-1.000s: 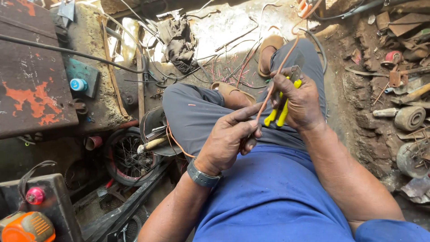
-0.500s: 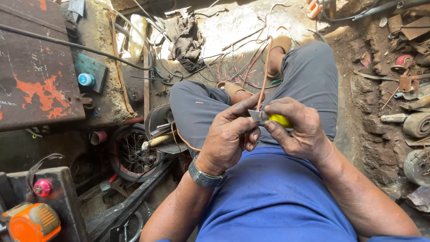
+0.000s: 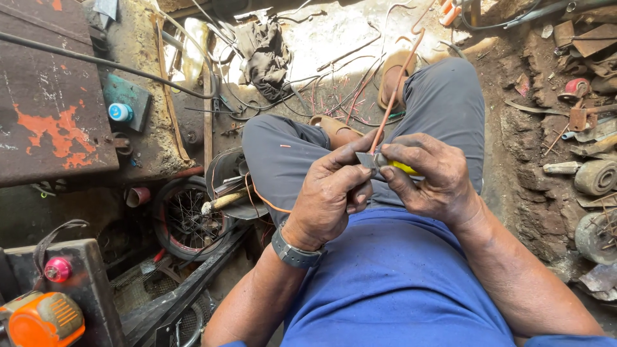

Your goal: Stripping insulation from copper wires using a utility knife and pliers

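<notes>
Pinching a small grey blade (image 3: pixel 367 159) at my left hand (image 3: pixel 331 196) fingertips, I clamp the yellow-handled tool (image 3: pixel 403 167) in my right hand (image 3: pixel 432 177). A copper wire (image 3: pixel 393 90) rises from between the fingertips; open room lies above them, clutter beyond.

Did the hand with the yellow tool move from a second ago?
Yes. The right hand with the yellow-handled tool came down from over the knee toward the blue shirt, and now meets the left hand there at the thin wire.
</notes>
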